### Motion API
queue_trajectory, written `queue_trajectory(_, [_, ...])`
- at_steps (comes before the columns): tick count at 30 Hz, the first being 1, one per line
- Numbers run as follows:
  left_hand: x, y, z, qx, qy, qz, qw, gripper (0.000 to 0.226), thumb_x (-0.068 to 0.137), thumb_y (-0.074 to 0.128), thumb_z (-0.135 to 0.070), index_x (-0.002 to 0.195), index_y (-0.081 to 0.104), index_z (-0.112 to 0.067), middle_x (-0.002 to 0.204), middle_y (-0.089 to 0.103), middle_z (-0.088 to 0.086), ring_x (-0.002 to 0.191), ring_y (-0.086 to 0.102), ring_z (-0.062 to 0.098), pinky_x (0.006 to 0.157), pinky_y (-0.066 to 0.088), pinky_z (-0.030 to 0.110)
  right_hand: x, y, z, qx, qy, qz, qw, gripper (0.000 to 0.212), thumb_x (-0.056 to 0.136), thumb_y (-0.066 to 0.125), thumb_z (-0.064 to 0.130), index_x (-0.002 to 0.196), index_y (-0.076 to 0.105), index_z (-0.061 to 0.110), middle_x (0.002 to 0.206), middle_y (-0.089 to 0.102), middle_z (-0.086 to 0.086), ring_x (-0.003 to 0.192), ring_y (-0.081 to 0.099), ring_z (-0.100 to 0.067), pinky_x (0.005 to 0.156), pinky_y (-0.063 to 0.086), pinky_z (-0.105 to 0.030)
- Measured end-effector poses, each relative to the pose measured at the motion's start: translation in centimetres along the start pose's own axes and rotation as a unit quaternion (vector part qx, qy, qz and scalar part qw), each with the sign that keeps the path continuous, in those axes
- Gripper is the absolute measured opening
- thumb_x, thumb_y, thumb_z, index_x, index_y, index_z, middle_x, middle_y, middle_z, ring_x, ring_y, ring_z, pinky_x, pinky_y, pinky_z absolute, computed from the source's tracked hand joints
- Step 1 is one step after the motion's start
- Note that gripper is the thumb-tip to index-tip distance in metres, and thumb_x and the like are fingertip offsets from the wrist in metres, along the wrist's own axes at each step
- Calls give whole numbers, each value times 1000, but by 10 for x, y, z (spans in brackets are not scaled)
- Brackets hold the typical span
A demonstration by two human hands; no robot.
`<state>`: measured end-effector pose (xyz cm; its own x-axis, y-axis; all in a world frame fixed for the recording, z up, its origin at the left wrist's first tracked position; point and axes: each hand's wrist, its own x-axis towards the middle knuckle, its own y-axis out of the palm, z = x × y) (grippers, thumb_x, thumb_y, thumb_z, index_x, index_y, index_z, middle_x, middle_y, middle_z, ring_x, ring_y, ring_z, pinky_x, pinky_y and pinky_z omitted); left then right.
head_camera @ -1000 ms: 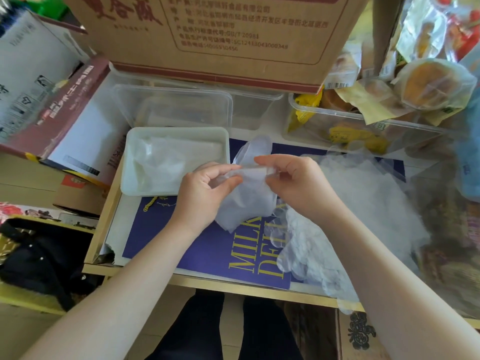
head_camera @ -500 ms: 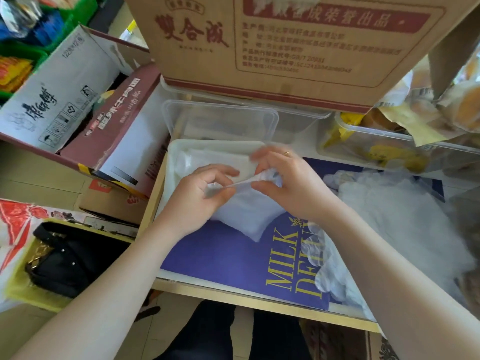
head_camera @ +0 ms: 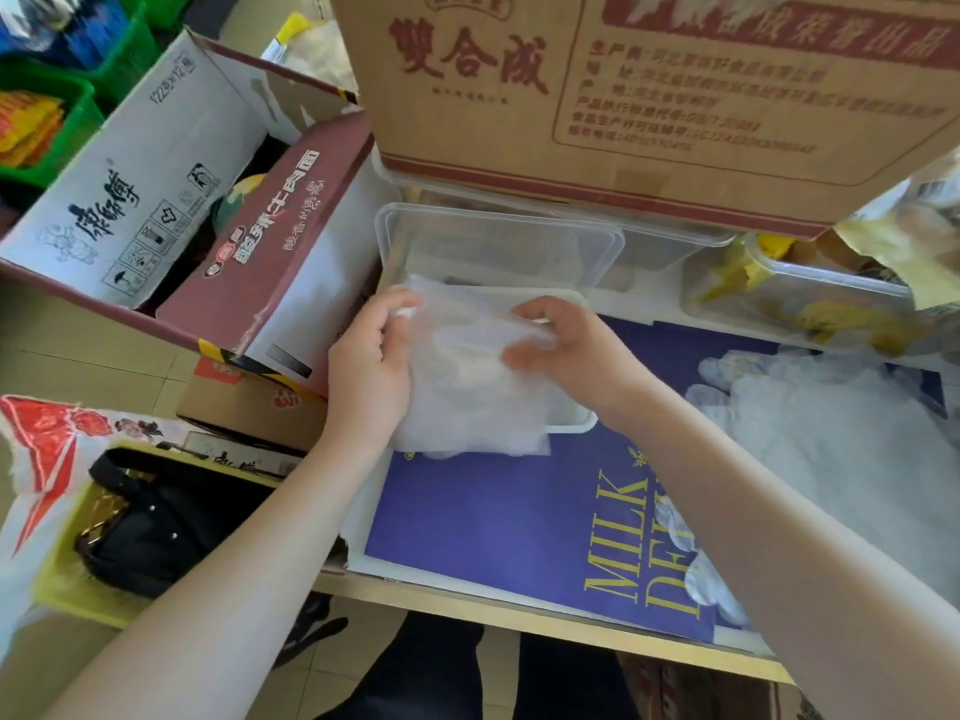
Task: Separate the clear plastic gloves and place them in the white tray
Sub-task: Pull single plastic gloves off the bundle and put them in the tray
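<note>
glove: one clear plastic glove (head_camera: pixel 467 387) is held over the white tray (head_camera: pixel 574 420), lower edge past its near rim
left hand (head_camera: pixel 371 363): pinched on the left edge
right hand (head_camera: pixel 563 345): pinched on the right edge
handling: probably feather-light, floppy, clingy; best taken by the edges
pile: more gloves (head_camera: pixel 831 433) are left on the worktop, right

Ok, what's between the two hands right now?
In the head view, a clear plastic glove spans from the left hand to the right hand, held over the white tray.
</note>
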<state>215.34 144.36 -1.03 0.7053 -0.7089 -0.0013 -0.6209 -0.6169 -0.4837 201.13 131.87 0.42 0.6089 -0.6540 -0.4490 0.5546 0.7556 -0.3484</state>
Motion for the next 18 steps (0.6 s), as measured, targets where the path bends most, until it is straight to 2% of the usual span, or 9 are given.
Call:
queue_trajectory(2, [4, -1, 2, 54, -12, 35, 998, 27, 96, 45, -8, 113, 64, -16, 109, 65, -1, 100, 58, 11, 78, 36, 6, 2, 6, -3, 0, 26, -68, 997, 28, 82, 67, 15, 108, 58, 19, 94, 61, 2, 79, 59, -15, 67, 45, -22])
queue_trajectory(5, [9, -1, 4, 178, -6, 128, 976, 35, 95, 51, -21, 127, 55, -10, 113, 63, 15, 104, 57, 30, 81, 36, 22, 10, 10, -7, -91, 62, -128, 986, 28, 87, 55, 17, 115, 55, 17, 98, 58, -4, 85, 54, -22, 62, 39, -26])
queue_trajectory(7, [11, 0, 4, 310, 52, 183, 932, 44, 92, 53, -35, 127, 53, -9, 114, 61, 15, 107, 54, 33, 85, 39, 36, 11, 14, -11, -120, 59, -152, 979, 26, 89, 50, 14, 114, 52, 16, 96, 56, -4, 84, 53, -25, 63, 41, -29])
queue_trajectory(9, [12, -1, 9, 411, 140, 175, 883, 52, 85, 50, -50, 115, 62, -9, 104, 63, 14, 96, 54, 35, 76, 41, 40, 12, 16, -12, -119, 54, -176, 976, 25, 91, 46, 12, 116, 50, 15, 93, 56, -5, 81, 53, -26, 62, 40, -30])
queue_trajectory(11, [12, -3, 14, 434, 193, 152, 867, 65, 76, 43, -62, 103, 67, -8, 108, 60, 15, 93, 51, 32, 75, 37, 40, 16, 17, -14, -109, 53, -192, 974, 28, 92, 43, 8, 119, 46, 14, 91, 54, -5, 77, 51, -25, 57, 36, -28])
queue_trajectory(14, [15, -4, 20, 440, 259, 216, 832, 70, 72, 42, -65, 101, 65, -5, 128, 54, 16, 111, 49, 31, 93, 27, 43, 19, 19, -14, -118, 62, -188, 973, 37, 91, 38, 0, 125, 41, 13, 100, 52, -9, 80, 46, -22, 54, 32, -28])
queue_trajectory(16, [17, -2, 26, 452, 282, 240, 812, 69, 72, 48, -62, 103, 66, -3, 127, 56, 17, 111, 57, 34, 101, 28, 43, 17, 22, -14, -159, 61, -181, 969, 44, 88, 39, -6, 128, 38, 12, 121, 48, -11, 91, 45, -23, 65, 33, -27])
queue_trajectory(18, [19, -1, 31, 471, 276, 243, 802, 68, 62, 72, -54, 105, 67, -2, 132, 54, 19, 114, 57, 37, 104, 29, 42, 11, 28, -15, -259, 22, -175, 950, 53, 83, 47, -8, 132, 36, 8, 141, 33, -12, 115, 43, -29, 77, 37, -32])
